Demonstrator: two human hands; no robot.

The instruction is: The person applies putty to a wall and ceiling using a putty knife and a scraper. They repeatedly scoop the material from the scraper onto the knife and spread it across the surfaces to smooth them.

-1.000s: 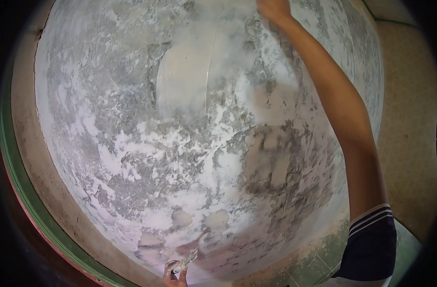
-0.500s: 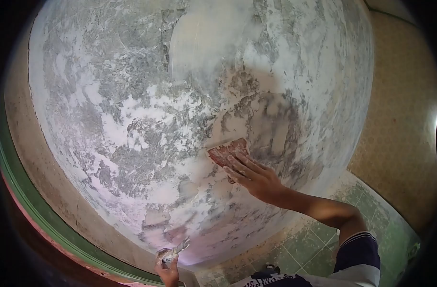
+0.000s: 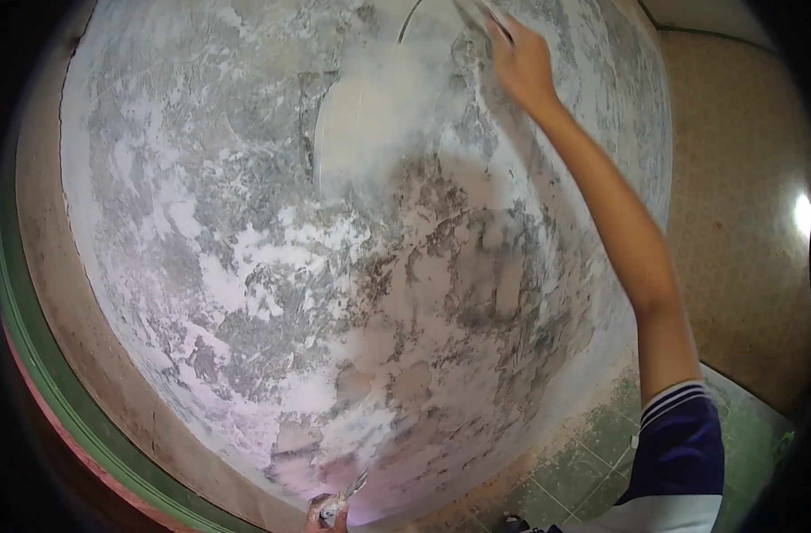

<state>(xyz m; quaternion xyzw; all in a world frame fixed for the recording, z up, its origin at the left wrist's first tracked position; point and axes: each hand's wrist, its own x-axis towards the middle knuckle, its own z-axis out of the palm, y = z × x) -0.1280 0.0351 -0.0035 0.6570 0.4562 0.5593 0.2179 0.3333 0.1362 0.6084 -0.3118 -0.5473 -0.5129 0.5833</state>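
My right hand (image 3: pixel 522 62) is raised high against the patchy plastered wall (image 3: pixel 272 178), with the arm stretched upward. Its fingers are closed on a flat trowel (image 3: pixel 482 11), seen almost edge-on at the top of the view and partly cut off by it. Low down, near the wall's bottom edge, my left hand (image 3: pixel 325 513) grips a putty knife (image 3: pixel 356 485). The knife's whitish, smeared blade points up and to the right. White filler covers the wall in uneven patches over grey, and a curved dark line (image 3: pixel 408 19) runs beside the trowel.
On the left, a bare tan border (image 3: pixel 46 213) and a green frame (image 3: pixel 32 342) edge the wall. Green floor tiles (image 3: pixel 583 475), speckled with debris, lie at the lower right. A tan patterned surface (image 3: pixel 743 178) extends along the right, with a bright light (image 3: pixel 805 213) at its edge.
My right hand has swept from mid-wall up to the top with the trowel, now tilted edge-on. The left hand with the putty knife sits slightly lower in view.
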